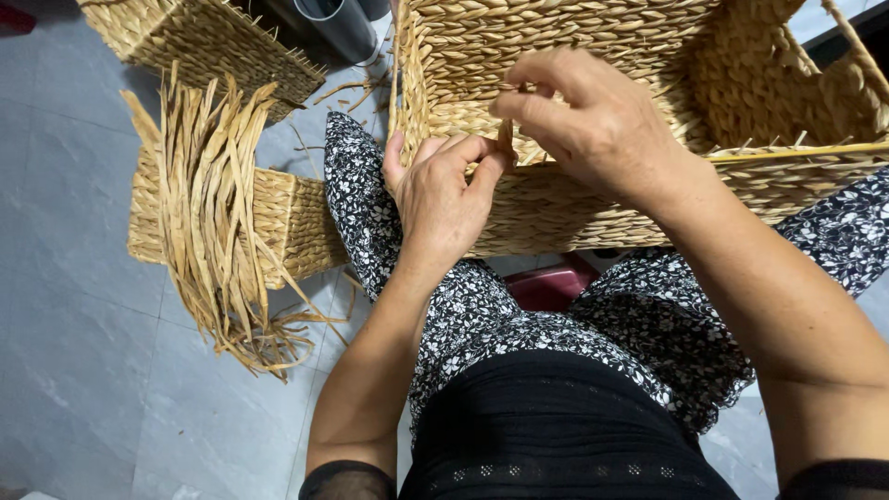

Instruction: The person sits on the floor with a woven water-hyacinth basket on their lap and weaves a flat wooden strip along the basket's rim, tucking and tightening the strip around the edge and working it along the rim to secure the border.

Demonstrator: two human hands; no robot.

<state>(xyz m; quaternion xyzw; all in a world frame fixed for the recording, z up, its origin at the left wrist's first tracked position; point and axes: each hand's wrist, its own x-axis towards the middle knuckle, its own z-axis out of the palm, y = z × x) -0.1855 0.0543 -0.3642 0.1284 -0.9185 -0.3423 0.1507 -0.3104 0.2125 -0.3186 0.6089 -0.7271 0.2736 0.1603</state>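
Observation:
A large woven straw basket rests on my lap, its open top facing away from me. My left hand presses against its near rim, thumb and fingers pinching a straw strand at the edge. My right hand hovers just above, fingertips closed on the same strand where it enters the weave. Both forearms reach in from the bottom of the view over a black and white flowered skirt.
A bundle of loose dried straw strips lies across a smaller woven basket on the grey tiled floor to my left. Another woven basket stands at the far left. A dark cylinder and a maroon stool are close by.

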